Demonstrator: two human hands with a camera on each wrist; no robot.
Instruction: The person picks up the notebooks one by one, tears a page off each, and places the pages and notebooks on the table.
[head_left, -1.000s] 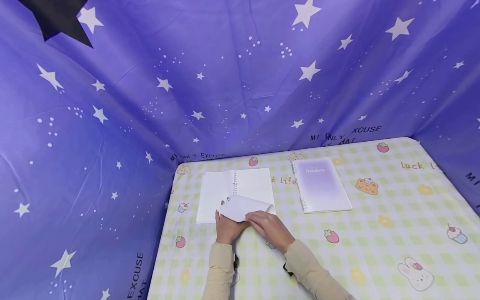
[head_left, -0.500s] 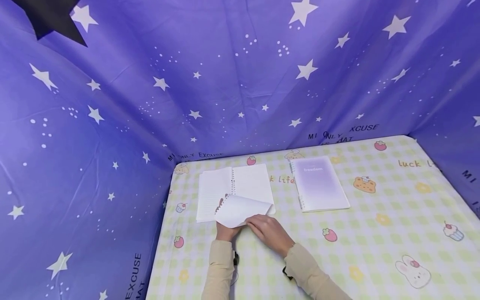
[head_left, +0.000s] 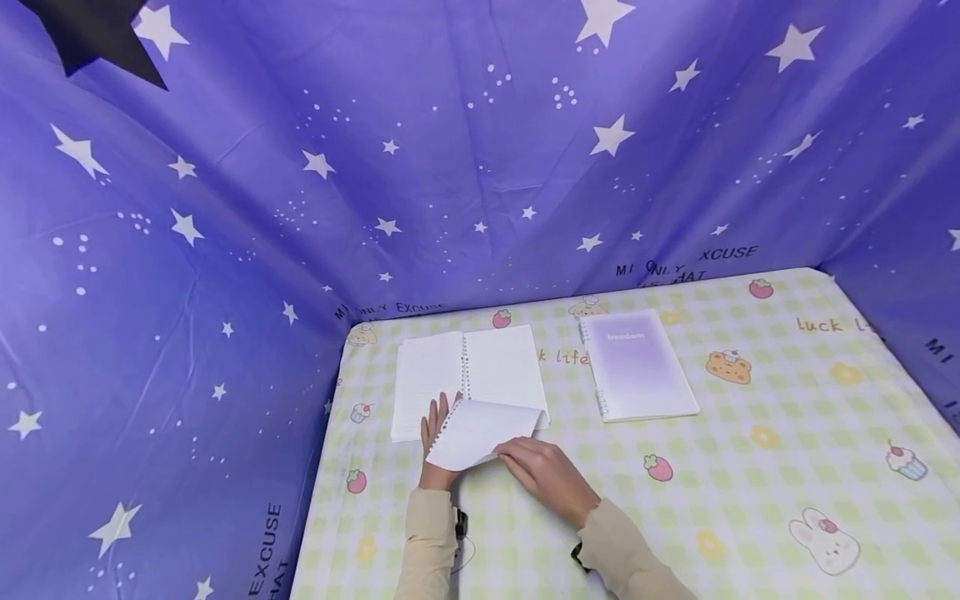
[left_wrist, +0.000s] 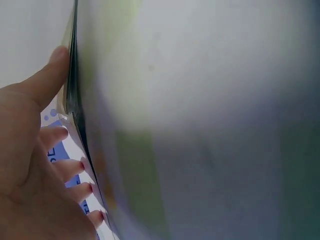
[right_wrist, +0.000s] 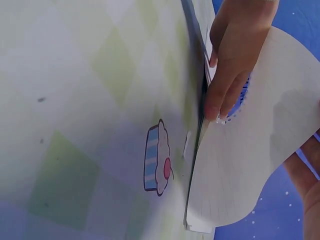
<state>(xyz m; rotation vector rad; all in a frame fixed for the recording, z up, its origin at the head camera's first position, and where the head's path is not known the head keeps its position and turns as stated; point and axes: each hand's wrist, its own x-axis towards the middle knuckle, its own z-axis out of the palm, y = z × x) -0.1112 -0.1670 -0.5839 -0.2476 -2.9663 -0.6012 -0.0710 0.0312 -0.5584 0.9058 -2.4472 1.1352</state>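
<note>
Right hand (head_left: 551, 477) of mine pinches the lower edge of a curled, hole-punched sheet (head_left: 487, 429); it arches over the open spiral notebook's (head_left: 497, 358) near end. My left hand (head_left: 432, 433) — fingers outstretched, touching the notebook — lies partly beneath it. Farther right rests a closed purple "freedom" notebook (head_left: 637, 367) — behind, a starry curtain (head_left: 450, 125).
</note>
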